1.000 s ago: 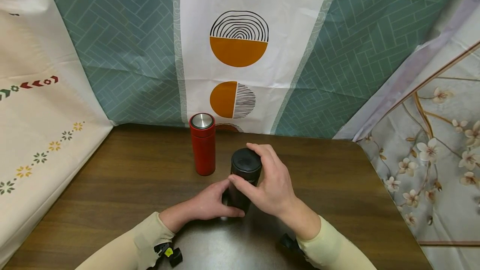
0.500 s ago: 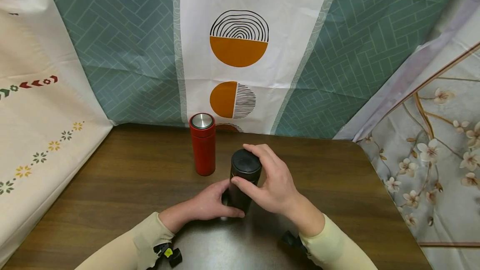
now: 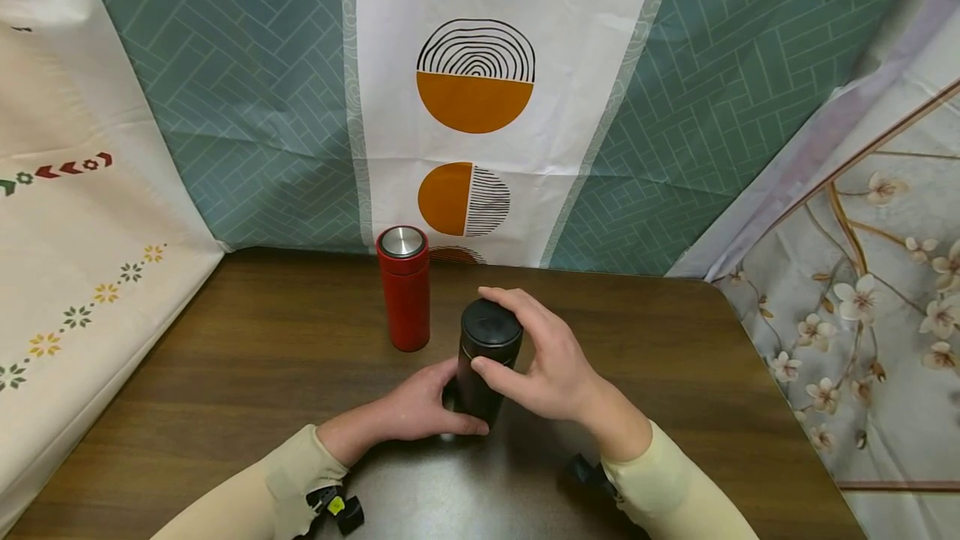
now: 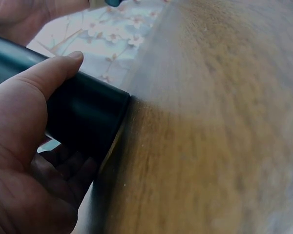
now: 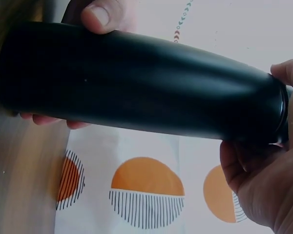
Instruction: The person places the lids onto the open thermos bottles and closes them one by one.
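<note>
A black thermos flask [image 3: 480,394] stands upright on the wooden table, in front of me. Low on its body, my left hand [image 3: 422,407] grips it from the left, thumb on the near side. My right hand [image 3: 553,372] holds the flask's black lid [image 3: 491,323] from the right, thumb in front and fingers behind. The left wrist view has the flask's base [image 4: 95,112] on the tabletop, with the left fingers curled round beneath the thumb. Along the flask's body [image 5: 146,87] in the right wrist view, both hands appear, one near each end.
A red thermos flask [image 3: 407,307] with a steel-topped lid stands behind and left of the black one. Patterned cloth [image 3: 480,140] hangs behind the brown table [image 3: 285,340], with more cloth at both sides.
My right hand has turned slightly on the lid: its fingers have shifted left at the back and its thumb right at the front. The left hand stays in place.
</note>
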{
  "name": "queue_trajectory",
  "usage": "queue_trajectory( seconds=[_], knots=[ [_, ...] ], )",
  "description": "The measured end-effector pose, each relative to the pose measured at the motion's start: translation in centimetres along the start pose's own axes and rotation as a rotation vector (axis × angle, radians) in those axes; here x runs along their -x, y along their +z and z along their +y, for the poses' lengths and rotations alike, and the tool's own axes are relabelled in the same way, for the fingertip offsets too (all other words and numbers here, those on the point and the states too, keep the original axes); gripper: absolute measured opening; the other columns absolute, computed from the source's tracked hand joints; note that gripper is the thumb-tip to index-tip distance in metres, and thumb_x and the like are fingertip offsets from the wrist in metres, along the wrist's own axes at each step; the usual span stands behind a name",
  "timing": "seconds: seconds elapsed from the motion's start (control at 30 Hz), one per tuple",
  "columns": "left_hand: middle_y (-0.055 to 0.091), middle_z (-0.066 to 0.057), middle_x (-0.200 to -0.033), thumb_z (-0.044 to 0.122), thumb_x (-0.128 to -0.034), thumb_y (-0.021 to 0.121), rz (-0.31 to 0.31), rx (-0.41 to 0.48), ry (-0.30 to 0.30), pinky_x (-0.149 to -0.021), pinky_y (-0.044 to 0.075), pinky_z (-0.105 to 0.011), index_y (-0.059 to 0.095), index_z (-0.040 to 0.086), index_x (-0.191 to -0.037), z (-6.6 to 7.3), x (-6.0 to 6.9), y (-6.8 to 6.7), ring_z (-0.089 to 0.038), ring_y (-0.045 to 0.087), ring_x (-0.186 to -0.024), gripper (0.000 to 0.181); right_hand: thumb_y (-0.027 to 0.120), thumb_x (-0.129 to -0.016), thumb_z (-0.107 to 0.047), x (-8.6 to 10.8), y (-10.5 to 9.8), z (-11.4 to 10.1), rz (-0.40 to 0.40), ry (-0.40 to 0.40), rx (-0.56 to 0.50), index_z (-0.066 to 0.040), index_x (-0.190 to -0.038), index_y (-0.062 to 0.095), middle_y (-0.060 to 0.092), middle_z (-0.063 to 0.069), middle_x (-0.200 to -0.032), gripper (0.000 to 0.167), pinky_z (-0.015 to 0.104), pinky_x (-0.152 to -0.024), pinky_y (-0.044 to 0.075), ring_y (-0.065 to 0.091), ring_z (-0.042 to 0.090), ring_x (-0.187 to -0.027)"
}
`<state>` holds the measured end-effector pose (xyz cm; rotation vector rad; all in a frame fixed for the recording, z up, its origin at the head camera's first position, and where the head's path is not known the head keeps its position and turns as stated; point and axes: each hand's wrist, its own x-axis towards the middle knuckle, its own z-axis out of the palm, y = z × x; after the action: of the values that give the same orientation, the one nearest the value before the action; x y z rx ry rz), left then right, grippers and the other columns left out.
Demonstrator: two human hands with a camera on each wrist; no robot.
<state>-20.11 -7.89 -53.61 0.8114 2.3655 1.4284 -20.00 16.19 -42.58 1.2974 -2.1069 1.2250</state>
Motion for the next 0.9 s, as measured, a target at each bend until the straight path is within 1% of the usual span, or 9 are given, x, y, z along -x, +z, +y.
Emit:
queue_trajectory(
  seconds=[0.13, 0.23, 0.33, 0.67, 0.9],
  knots=[
    [0.071, 0.016, -0.135, 0.045, -0.0879, 0.096, 0.0, 0.002, 0.007, -0.11, 0.049, -0.049, 0.058, 0.038, -0.153, -0.12, 0.02, -0.02, -0.014, 0.066, -0.127, 0.075, 0.091, -0.092, -0.019, -0.02, 0.38, -0.17, 0.018, 0.005, 0.037, -0.009, -0.156, 0.057, 0.07, 0.006, -0.135, 0.074, 0.047, -0.101, 0.059, 0.069, 0.029, -0.118],
    [0.07, 0.016, -0.136, 0.046, -0.0879, 0.096, 0.001, -0.001, 0.014, -0.111, 0.049, -0.049, 0.056, 0.039, -0.156, -0.23, -0.01, -0.03, -0.013, 0.066, -0.127, 0.079, 0.092, -0.092, -0.024, -0.06, 0.65, -0.24, 0.046, -0.004, 0.07, -0.008, -0.154, 0.058, 0.069, 0.007, -0.134, 0.073, 0.047, -0.099, 0.059, 0.069, 0.027, -0.118],
    [0.07, 0.016, -0.137, 0.045, -0.0877, 0.097, 0.002, -0.004, 0.018, -0.111, 0.049, -0.048, 0.055, 0.039, -0.157, -0.18, -0.03, -0.05, -0.013, 0.065, -0.127, 0.081, 0.092, -0.092, -0.026, -0.07, 0.78, -0.24, 0.063, -0.014, 0.081, -0.007, -0.153, 0.059, 0.068, 0.007, -0.133, 0.072, 0.047, -0.096, 0.059, 0.068, 0.026, -0.117],
    [0.07, 0.016, -0.138, 0.045, -0.0864, 0.097, 0.006, -0.019, 0.03, -0.11, 0.049, -0.047, 0.058, 0.037, -0.154, -0.17, -0.07, -0.01, -0.013, 0.065, -0.128, 0.078, 0.091, -0.09, -0.017, 0.02, 0.57, 0.04, 0.033, -0.002, 0.009, -0.009, -0.154, 0.058, 0.068, 0.007, -0.129, 0.073, 0.046, -0.095, 0.059, 0.068, 0.03, -0.113],
    [0.07, 0.015, -0.138, 0.045, -0.0871, 0.097, 0.0, -0.013, 0.023, -0.11, 0.05, -0.047, 0.058, 0.036, -0.153, -0.27, -0.09, -0.05, -0.013, 0.065, -0.127, 0.077, 0.09, -0.089, -0.016, 0.03, 0.65, 0.46, 0.023, -0.005, -0.029, -0.009, -0.154, 0.058, 0.068, 0.007, -0.13, 0.073, 0.045, -0.098, 0.059, 0.068, 0.031, -0.114]
  ],
)
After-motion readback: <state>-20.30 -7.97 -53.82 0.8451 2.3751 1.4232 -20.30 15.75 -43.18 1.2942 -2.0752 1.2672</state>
